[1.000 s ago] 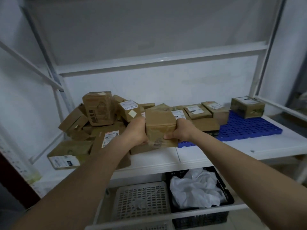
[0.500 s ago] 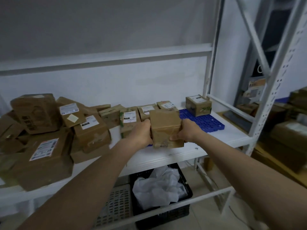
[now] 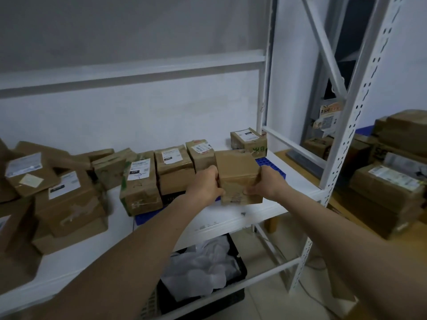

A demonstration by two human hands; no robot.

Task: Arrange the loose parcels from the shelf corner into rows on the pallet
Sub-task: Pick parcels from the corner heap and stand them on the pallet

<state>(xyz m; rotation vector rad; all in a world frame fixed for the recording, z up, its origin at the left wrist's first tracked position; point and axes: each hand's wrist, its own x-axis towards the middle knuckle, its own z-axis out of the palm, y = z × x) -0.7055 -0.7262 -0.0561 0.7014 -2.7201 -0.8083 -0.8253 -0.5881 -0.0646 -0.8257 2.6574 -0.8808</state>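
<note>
A brown taped parcel (image 3: 238, 176) is held upright between both hands above the blue pallet (image 3: 270, 163). My left hand (image 3: 205, 185) grips its left side and my right hand (image 3: 268, 184) grips its right side. Three labelled parcels (image 3: 173, 169) stand in a row on the pallet to the left of the held one. Another labelled parcel (image 3: 249, 140) sits at the pallet's far right corner. The loose pile of parcels (image 3: 57, 192) lies on the white shelf (image 3: 231, 218) at the left.
A white upright post (image 3: 346, 135) of the rack stands just right of the pallet. Beyond it more boxes (image 3: 388, 188) are stacked on a wooden surface. Below the shelf sits a black crate (image 3: 240, 273) holding white wrapping.
Both hands have carried the parcel rightward from the pile, over to the pallet. My view has swung right, so the pile now sits at the left edge.
</note>
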